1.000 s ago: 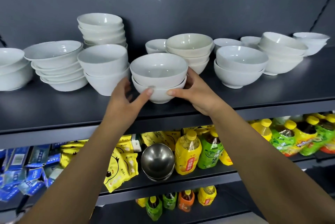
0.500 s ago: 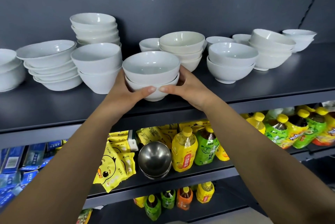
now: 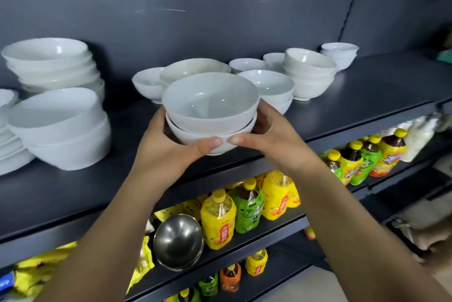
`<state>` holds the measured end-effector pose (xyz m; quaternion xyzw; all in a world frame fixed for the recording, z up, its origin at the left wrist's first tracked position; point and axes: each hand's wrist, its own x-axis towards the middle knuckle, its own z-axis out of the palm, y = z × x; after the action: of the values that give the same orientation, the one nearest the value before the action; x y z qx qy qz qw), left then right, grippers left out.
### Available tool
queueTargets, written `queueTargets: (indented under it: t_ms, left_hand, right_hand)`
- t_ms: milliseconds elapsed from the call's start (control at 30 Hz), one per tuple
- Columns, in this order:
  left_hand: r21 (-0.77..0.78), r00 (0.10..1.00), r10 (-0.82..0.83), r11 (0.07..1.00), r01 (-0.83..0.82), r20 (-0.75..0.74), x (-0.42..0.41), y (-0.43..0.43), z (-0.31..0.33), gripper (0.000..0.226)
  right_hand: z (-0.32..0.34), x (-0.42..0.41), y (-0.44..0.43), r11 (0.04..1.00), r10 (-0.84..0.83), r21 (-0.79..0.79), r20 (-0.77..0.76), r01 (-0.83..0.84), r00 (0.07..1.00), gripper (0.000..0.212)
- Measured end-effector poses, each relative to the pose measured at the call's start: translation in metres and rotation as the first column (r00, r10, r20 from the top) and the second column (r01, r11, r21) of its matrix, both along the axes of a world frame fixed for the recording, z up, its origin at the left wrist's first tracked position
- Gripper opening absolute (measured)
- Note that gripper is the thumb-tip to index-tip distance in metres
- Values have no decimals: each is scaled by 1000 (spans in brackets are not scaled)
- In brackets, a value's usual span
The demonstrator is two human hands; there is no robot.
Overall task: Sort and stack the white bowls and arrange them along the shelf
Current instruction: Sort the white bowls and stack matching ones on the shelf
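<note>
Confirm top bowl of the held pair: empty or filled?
Empty. The top bowl shows a bare white inside down to its bottom. It sits nested in a lower bowl gripped by the left hand and right hand.

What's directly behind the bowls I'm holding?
An off-white bowl sits right behind the held stack; only its upper rim shows, the rest is covered.

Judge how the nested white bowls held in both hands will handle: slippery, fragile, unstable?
Probably slippery: the nested bowls show glossy highlights. Likely fragile, looking ceramic. The upper one might shift, since the left hand and right hand grip mainly the lower one.
</note>
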<state>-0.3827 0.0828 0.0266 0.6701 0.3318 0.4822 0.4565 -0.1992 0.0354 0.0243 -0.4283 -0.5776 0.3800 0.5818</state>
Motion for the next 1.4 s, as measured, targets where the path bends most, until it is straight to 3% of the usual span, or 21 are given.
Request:
queueTargets:
  t_ms: [167,500,633,833,1033,1200,1400]
  left_hand:
    - [13,994,-87,996,86,64,56,-28,-3,96]
    - [27,980,-145,989,142,135,229,-62,-9,76]
    - [-31,983,-159,986,163,93,300,-56,-20,69]
    - [-98,983,-184,978,183,-9,371,-28,-20,89]
    - [-105,973,-222,971,214,-65,423,16,-15,83]
    - [-114,990,-134,985,128,-50,448,38,-20,93]
    - [-80,993,87,992,-94,-82,468,48,-25,99]
  right_hand:
    - [3,46,-39,997,-43,58,-64,47,997,77]
    - [3,212,-82,998,-53,39,-46,55,998,82]
    - [0,285,-83,997,-82,-10,-4,82,997,74]
    - [-8,361,-60,993,-87,-74,34,89,996,67]
    - [-13,413,-13,990,-81,-109,39,85,996,75]
    - [-16,448,27,987,23,-160,21,-19,1000,76]
    - [-10,477,67,940,249,-271,134,-207,959,76]
